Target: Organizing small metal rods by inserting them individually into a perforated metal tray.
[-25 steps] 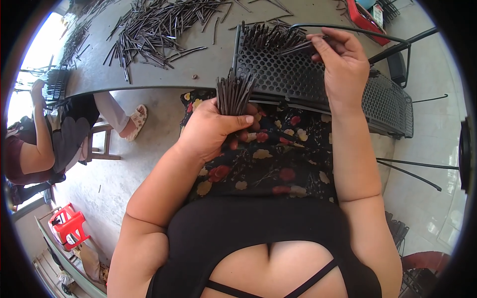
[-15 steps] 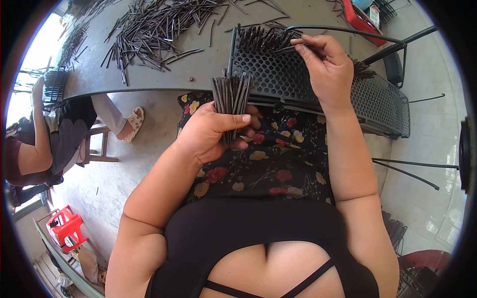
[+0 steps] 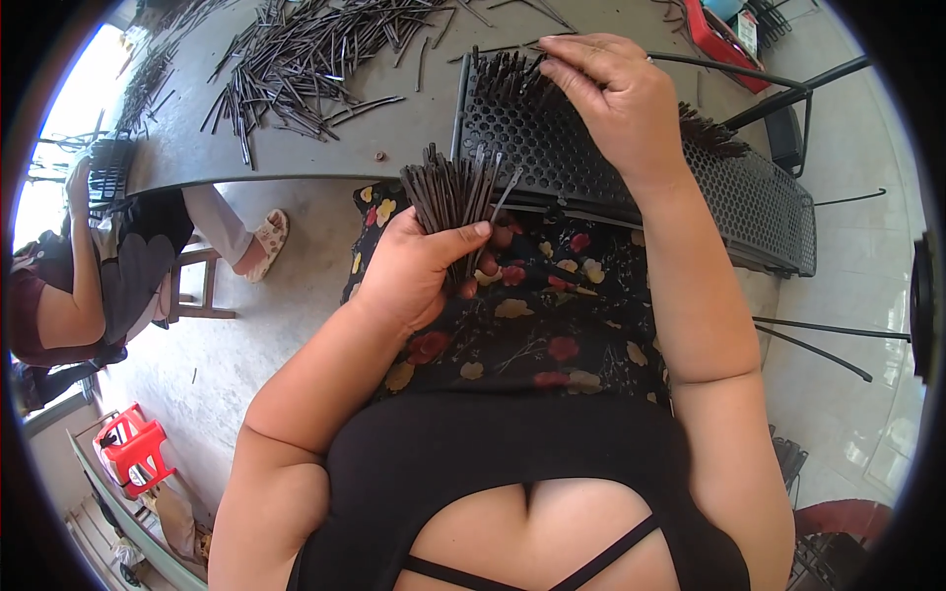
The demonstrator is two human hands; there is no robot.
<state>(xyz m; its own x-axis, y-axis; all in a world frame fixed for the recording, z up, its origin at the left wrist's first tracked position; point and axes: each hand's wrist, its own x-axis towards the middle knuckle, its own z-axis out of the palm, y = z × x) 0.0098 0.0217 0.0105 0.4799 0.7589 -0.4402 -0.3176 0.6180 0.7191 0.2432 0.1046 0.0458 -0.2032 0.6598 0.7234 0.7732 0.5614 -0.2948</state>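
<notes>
My left hand (image 3: pixel 424 266) grips a fanned bundle of thin dark rods (image 3: pixel 453 187) upright over my lap. My right hand (image 3: pixel 621 103) reaches over a black perforated tray (image 3: pixel 552 148) that leans on the table edge. Its fingertips pinch at rods standing in the tray's holes near the top left. More rods stick up from the tray (image 3: pixel 709 133) to the right of my wrist.
A grey table (image 3: pixel 394 118) carries a loose heap of dark rods (image 3: pixel 305 59). Another person (image 3: pixel 89 276) sits at the left on a wooden stool. A red plastic stool (image 3: pixel 133 448) stands lower left, a red crate (image 3: pixel 724 34) at the top right.
My left hand has lifted the bundle a little and turned it. My right hand has shifted slightly left along the tray's top edge.
</notes>
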